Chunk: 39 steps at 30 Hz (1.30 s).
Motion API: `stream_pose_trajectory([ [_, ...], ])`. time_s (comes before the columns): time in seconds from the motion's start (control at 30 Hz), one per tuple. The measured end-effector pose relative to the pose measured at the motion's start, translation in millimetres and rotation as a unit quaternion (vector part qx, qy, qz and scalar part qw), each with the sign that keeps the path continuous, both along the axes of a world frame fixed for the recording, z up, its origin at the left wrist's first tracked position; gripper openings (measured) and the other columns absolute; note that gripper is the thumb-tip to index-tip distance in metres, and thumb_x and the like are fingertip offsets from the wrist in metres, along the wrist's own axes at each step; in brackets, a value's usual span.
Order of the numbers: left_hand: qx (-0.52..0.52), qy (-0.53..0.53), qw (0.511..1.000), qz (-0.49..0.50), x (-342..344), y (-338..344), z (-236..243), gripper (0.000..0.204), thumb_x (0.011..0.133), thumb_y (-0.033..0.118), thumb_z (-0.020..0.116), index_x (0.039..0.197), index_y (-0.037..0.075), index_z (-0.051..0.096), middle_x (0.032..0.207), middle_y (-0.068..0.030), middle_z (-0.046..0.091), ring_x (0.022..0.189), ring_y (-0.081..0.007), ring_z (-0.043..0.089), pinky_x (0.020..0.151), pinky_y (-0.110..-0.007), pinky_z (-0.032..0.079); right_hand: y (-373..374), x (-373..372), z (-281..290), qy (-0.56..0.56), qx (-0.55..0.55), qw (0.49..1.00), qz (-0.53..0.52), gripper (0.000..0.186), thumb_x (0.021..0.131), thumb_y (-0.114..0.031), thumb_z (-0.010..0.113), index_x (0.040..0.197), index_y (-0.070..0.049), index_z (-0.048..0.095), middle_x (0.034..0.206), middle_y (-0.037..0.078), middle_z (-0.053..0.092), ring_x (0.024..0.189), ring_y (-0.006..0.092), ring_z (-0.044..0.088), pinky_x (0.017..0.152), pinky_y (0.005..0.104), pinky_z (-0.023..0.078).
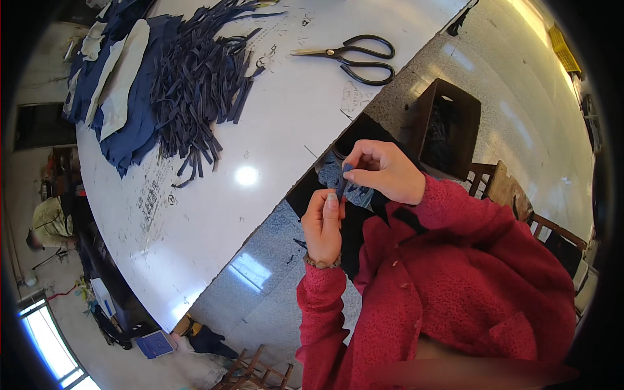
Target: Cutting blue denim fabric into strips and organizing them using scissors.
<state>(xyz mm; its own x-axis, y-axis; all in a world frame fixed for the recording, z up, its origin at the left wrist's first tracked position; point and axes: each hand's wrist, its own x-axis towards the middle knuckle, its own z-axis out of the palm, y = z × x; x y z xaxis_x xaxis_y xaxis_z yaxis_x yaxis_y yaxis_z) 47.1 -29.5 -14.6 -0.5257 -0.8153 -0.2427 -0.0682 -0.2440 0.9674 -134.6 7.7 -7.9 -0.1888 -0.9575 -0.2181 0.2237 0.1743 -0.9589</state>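
A short, narrow strip of dark blue fabric point(341, 187) is pinched between my two hands, just off the table's edge. My left hand point(321, 227) grips its lower end between thumb and fingers. The upper end sits between the thumb and forefinger of my right hand point(389, 170). On the white table point(214, 221) lies a thick pile of similar dark strips point(198, 84). A pair of black-handled scissors point(361, 58) rests near the table's edge, blades pointing left.
Larger dark blue cloth pieces point(133, 140) and pale pieces point(123, 91) lie left of the strips. A brown plastic bin point(448, 127) stands on the floor to the right, beside a wooden chair point(504, 188). At far left, another person point(52, 221) bends over.
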Motion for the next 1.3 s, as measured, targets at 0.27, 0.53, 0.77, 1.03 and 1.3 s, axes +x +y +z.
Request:
stream_pose_trajectory([
  [0.27,-0.085,-0.068,0.994,0.020,-4.8,-2.3,-4.3,0.013,0.094,0.011,0.056,0.096,0.000,0.064,0.070,0.0004,0.056,0.060,-0.0044,0.047,0.054,-0.019,0.037,-0.1,-6.5,-3.0,-0.004,0.002,0.999,-0.031,0.012,0.082,-0.006,0.067,0.088,0.000,0.059,0.079,0.003,0.063,0.073,0.0075,0.059,0.068,0.0221,0.048],
  [0.53,-0.049,-0.079,0.995,0.037,0.0,-22.6,3.8,0.014,0.090,0.009,0.062,0.099,-0.001,0.068,0.076,-0.0026,0.062,0.061,-0.0055,0.049,0.056,-0.019,0.036,-7.9,-12.2,-3.8,-0.053,-0.013,0.996,-0.068,0.011,0.082,-0.002,0.067,0.090,-0.001,0.059,0.085,0.001,0.060,0.077,0.0065,0.057,0.071,0.0220,0.048],
  [0.77,-0.002,-0.040,0.999,0.001,3.5,-34.3,2.1,0.019,0.088,0.006,0.064,0.105,-0.001,0.068,0.080,-0.0041,0.063,0.064,-0.0076,0.052,0.058,-0.020,0.039,-13.4,-21.1,-5.4,-0.053,-0.028,0.997,-0.056,0.010,0.084,0.000,0.064,0.093,-0.002,0.060,0.092,0.002,0.061,0.085,0.0081,0.056,0.080,0.0239,0.045],
  [1.03,0.050,-0.013,0.997,0.055,-6.4,-29.2,7.4,0.017,0.089,0.004,0.063,0.105,0.001,0.060,0.082,-0.0041,0.063,0.070,-0.0083,0.056,0.063,-0.018,0.042,-15.4,-24.2,-4.8,-0.048,-0.032,0.994,-0.088,0.011,0.082,-0.003,0.067,0.090,-0.001,0.059,0.088,0.001,0.061,0.081,0.0068,0.056,0.075,0.0229,0.047],
  [1.3,-0.065,-0.036,0.997,0.020,-10.3,-23.4,7.7,0.008,0.088,-0.001,0.061,0.094,0.000,0.057,0.096,-0.0056,0.062,0.079,-0.0087,0.059,0.073,-0.021,0.048,-14.3,-30.6,-4.8,-0.035,-0.050,0.996,-0.064,0.012,0.084,-0.003,0.066,0.092,-0.001,0.058,0.088,0.001,0.061,0.080,0.0067,0.057,0.073,0.0221,0.047],
])
